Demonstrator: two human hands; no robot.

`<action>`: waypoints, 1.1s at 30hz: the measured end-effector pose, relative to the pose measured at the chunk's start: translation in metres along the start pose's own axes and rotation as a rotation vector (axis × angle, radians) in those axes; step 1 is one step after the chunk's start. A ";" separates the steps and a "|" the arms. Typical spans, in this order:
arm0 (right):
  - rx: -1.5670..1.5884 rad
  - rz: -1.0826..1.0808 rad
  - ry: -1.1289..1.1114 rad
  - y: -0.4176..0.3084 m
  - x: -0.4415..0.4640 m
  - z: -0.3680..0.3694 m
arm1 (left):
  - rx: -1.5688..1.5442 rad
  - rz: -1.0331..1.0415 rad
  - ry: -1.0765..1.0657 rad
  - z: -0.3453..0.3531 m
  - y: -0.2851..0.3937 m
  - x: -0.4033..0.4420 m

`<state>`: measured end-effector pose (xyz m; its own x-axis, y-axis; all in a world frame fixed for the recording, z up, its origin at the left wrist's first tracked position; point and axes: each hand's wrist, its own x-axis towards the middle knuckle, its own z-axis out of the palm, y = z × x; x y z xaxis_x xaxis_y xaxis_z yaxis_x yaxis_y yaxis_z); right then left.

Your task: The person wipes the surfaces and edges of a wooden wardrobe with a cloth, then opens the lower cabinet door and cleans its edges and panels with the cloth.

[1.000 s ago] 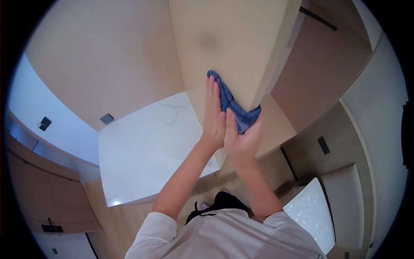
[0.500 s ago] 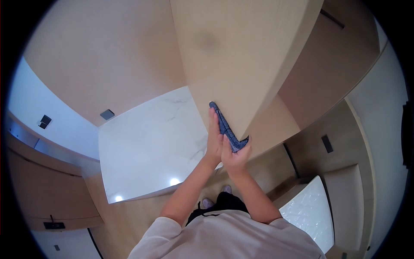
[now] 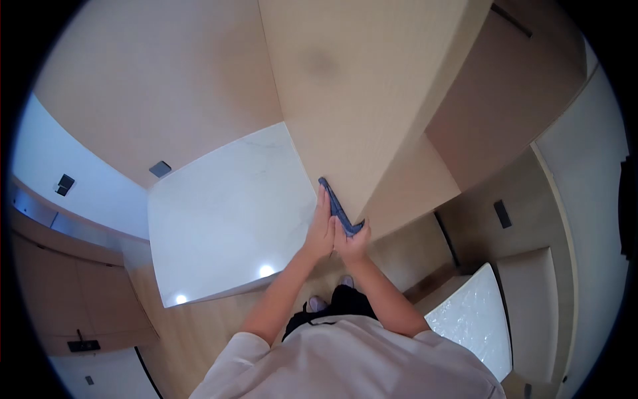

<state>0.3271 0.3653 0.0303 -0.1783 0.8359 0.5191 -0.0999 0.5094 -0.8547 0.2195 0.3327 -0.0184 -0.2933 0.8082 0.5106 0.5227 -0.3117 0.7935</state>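
A dark blue cloth is wrapped round the front edge of an upright wooden panel, low down near the white marble-look surface. My left hand presses the cloth against the panel's left face, with its fingers stretched upward. At the front edge, my right hand holds the cloth, its fingers partly hidden behind the panel's right side. The two hands touch or nearly touch at the thumbs.
The white marble-look surface spreads to the left of the panel. A wooden shelf lies on the right. Further right is a plastic-covered white surface. A dark socket sits on the back wall.
Both hands and the cloth have slid down along the panel's edge, toward its lower end. The cloth has stayed pressed round the edge.
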 end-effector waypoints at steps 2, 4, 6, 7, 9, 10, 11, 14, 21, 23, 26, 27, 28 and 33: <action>-0.031 -0.053 0.027 0.014 0.001 0.003 | 0.023 0.010 -0.037 -0.007 0.001 0.006; -0.040 -0.075 0.031 0.010 0.005 0.004 | 0.022 0.012 -0.033 -0.010 0.005 0.009; -0.049 -0.054 0.026 0.003 0.003 0.001 | 0.003 -0.016 -0.043 -0.013 0.017 0.008; -0.050 -0.025 0.014 -0.001 0.004 0.000 | -0.012 -0.044 -0.049 -0.015 0.024 0.010; -0.037 -0.015 0.003 -0.013 0.012 -0.001 | -0.020 -0.040 -0.047 -0.018 0.043 0.020; -0.024 -0.026 -0.001 -0.022 0.014 -0.002 | -0.016 -0.017 -0.040 -0.020 0.053 0.022; -0.013 -0.032 -0.006 -0.031 0.016 -0.002 | -0.011 0.000 -0.033 -0.023 0.062 0.024; -0.013 -0.130 0.002 -0.056 0.039 0.000 | 0.037 0.133 -0.044 -0.037 0.078 0.049; 0.051 -0.227 0.067 -0.182 0.120 0.000 | -0.274 0.208 0.059 -0.061 0.193 0.135; 0.078 -0.229 0.041 -0.192 0.132 0.000 | -0.334 0.167 0.082 -0.055 0.187 0.136; 0.032 -0.256 0.089 -0.180 0.123 0.002 | -0.428 0.103 0.125 -0.043 0.177 0.131; 0.023 -0.227 0.079 -0.169 0.115 0.003 | -0.462 0.074 0.138 -0.040 0.174 0.125; 0.013 -0.197 0.074 -0.152 0.105 0.004 | -0.537 0.004 0.067 -0.040 0.173 0.116; -0.083 -0.046 0.037 -0.057 0.037 0.000 | -0.339 -0.078 -0.023 -0.012 0.067 0.042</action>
<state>0.3257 0.3673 0.0988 -0.1390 0.8174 0.5590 -0.0254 0.5614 -0.8272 0.2322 0.3393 0.0599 -0.3016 0.8462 0.4394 0.2026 -0.3934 0.8967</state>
